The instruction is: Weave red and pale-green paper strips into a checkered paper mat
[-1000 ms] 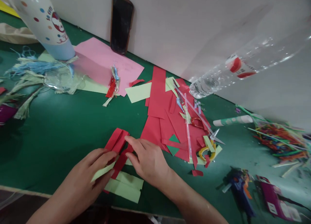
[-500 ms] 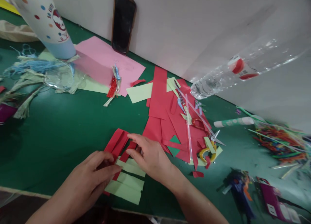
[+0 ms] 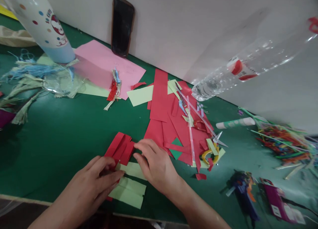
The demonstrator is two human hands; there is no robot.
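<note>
Red paper strips cross pale green paper strips near the table's front edge, in what looks like a woven piece. My left hand grips this piece at its left side, fingers and thumb closed over the strips; the paper under them is partly hidden. Just right of the red strips is my right hand, its thumb and forefinger parted. The forefinger tip is at the edge of the rightmost red strip, and I see nothing held between the fingers. One green strip runs under the right hand's fingers.
Red paper sheets lie beyond the right hand, with yellow-handled scissors and scraps. A clear bottle, glue stick and colourful strands are rightward. A phone leans on the wall; a tumbler stands left by tassels.
The right hand has let go of the raised red strip, which now lies flat beside the other red ones. Its thumb and forefinger have parted and drawn slightly right. The left hand stays put.
</note>
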